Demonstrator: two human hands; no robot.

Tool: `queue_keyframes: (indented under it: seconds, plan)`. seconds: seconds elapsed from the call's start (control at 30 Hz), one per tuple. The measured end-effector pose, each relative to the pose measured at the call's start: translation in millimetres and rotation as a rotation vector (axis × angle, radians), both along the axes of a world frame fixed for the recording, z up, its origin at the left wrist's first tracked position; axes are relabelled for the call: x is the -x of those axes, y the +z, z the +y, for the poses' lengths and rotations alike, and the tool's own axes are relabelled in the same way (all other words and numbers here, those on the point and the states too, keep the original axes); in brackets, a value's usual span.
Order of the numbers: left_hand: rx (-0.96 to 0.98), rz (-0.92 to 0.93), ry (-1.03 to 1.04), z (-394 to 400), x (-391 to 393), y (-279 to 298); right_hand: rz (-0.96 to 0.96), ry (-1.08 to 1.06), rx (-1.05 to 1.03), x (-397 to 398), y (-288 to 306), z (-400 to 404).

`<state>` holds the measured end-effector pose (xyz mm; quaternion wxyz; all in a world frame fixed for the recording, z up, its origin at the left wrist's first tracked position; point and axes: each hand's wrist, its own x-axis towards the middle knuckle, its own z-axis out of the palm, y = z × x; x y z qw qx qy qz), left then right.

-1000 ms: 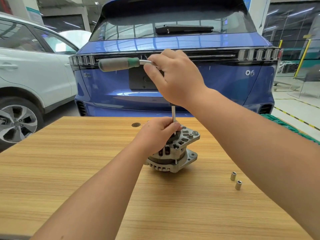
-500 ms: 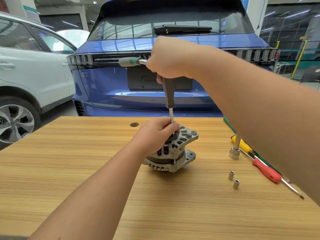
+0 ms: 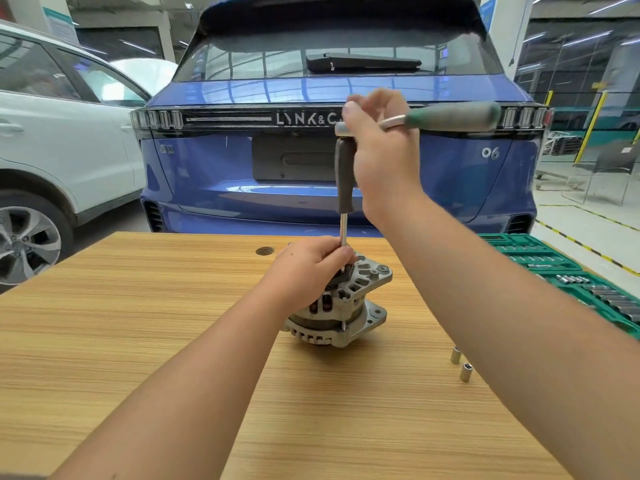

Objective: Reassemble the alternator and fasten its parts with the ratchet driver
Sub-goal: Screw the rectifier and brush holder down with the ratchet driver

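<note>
Alternator (image 3: 341, 306) steadied by left hand (image 3: 304, 271) pinching the shaft; right hand (image 3: 379, 157) grips ratchet driver (image 3: 450, 116), handle toward 3 o'clock, probably mid-swing.

alternator (image 3: 341, 308) mid-table (image 3: 138, 323), two sockets (image 3: 461, 363) to its right, socket tray (image 3: 568, 282) far right, cars (image 3: 339, 150) behind

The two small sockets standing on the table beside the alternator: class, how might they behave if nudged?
The two small sockets look like smooth metal cylinders standing on end, so a nudge would probably tip them. Once down, they would likely roll across the flat wooden table. They seem rigid, not fragile.
</note>
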<state>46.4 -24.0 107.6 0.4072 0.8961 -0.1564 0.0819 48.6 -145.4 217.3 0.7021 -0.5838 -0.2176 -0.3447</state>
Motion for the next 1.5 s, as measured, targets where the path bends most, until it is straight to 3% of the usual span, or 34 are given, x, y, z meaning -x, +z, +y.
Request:
queue_keyframes:
  seconds: [0.07,0.1,0.17,0.43,0.53,0.6,0.7,0.77,0.93,1.03,1.1,1.23,1.4,1.5]
  plan:
    - [-0.007,-0.009,-0.012,0.7,0.0,-0.6,-0.348,-0.330,0.530,-2.9,-9.0,-4.5]
    - [-0.009,-0.011,-0.014,0.6,-0.2,-1.0,-0.418,-0.432,0.737,-4.9,-9.5,-5.8]
    - [-0.001,-0.009,-0.009,0.3,-0.6,-1.2,-0.344,-0.507,0.959,-3.9,-2.4,-4.0]
    - [-0.009,-0.019,-0.009,-0.2,0.3,-1.1,-0.182,-0.533,1.139,5.6,19.5,-7.1]
    - [-0.020,-0.021,-0.018,0.4,0.4,-1.4,-0.037,-0.561,1.185,7.5,33.4,-4.2]
    - [-0.042,-0.032,-0.024,0.8,1.9,-0.6,0.155,-0.420,1.084,9.1,47.1,-3.6]
    - [-0.072,-0.037,-0.030,0.8,3.1,2.0,0.537,0.032,0.653,9.6,57.6,-5.5]
    - [-0.083,-0.036,-0.031,0.5,3.5,2.8,0.678,0.355,0.415,8.3,54.9,-11.5]
    - [-0.075,-0.028,-0.019,0.4,3.4,1.6,0.712,0.736,-0.026,1.5,33.9,-20.2]
    - [-0.052,-0.031,-0.009,0.7,2.7,0.7,0.483,0.743,-0.258,3.0,16.0,-8.0]
    - [-0.046,-0.034,-0.008,0.5,2.5,0.7,0.273,0.586,-0.275,5.3,-0.9,1.7]
    - [-0.048,-0.020,-0.014,1.5,2.4,1.2,0.029,0.455,-0.005,5.5,-27.2,6.4]
    - [-0.048,-0.013,-0.010,1.0,3.9,2.6,0.016,0.697,-0.002,-0.8,-28.8,2.2]
    - [-0.061,-0.005,-0.007,-0.4,6.1,4.3,0.042,0.596,0.005,-2.0,-29.0,0.0]
